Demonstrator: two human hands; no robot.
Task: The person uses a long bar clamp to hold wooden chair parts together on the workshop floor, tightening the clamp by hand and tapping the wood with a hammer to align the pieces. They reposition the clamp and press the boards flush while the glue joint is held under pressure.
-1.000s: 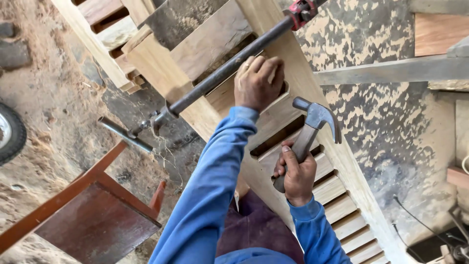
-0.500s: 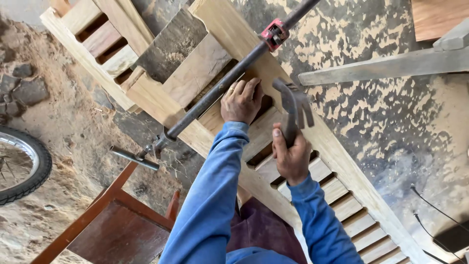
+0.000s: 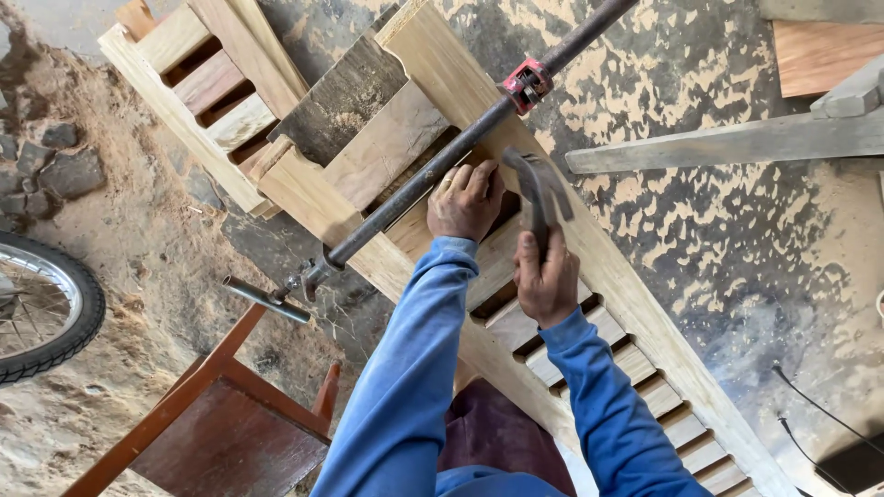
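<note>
Your right hand (image 3: pixel 547 276) has swung the claw hammer (image 3: pixel 539 195) from out at the right, head raised clear, in over the louvred shutter frame (image 3: pixel 599 267); its head now sits just beside your left hand (image 3: pixel 465 198), perhaps touching the wood, though blur hides contact; your view has shifted, bringing the wheel (image 3: pixel 41 308) in.
</note>
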